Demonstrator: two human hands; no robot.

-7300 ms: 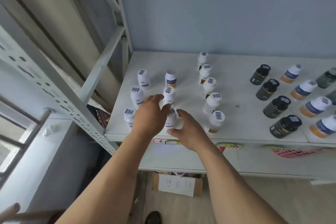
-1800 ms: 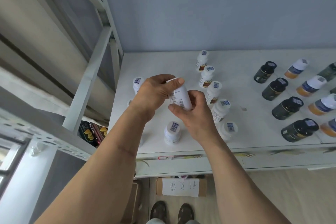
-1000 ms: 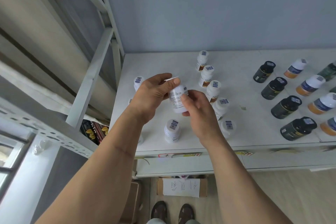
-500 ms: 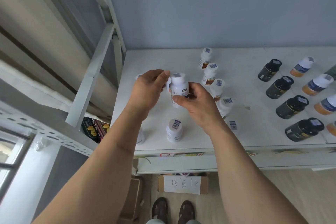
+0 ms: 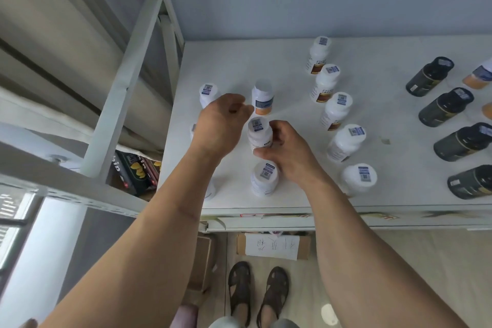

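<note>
Currently counting 11 white bottles (image 5: 336, 110) on the shelf board (image 5: 239, 61): five running in a diagonal row on the right, three in the middle column, three on the left. Four dark bottles (image 5: 446, 106) are standing further right, plus two orange-based ones (image 5: 479, 74) getting cut off by the frame edge.

Right hand (image 5: 286, 151) is gripping the held bottle (image 5: 259, 135), fingers and thumb curling round its body. It's sitting upright mid-column, between a plain-cap bottle (image 5: 262, 97) behind and a stickered one (image 5: 265, 178) in front. Its base is hiding behind the hand, so can't tell if it's touching the board.

Left hand (image 5: 221, 127) is hovering just beside it, fingers curling away from the camera; can't tell whether they're pinching anything. Two left-column bottles (image 5: 210, 190) are mostly hiding behind that hand and forearm. Label text is blurring out.

Board is sitting in a pale metal rack (image 5: 125, 88) against a blue-grey wall. Below, a cardboard box (image 5: 271, 246) with a paper note is lying on a light floor near two sandalled feet (image 5: 241, 290).
</note>
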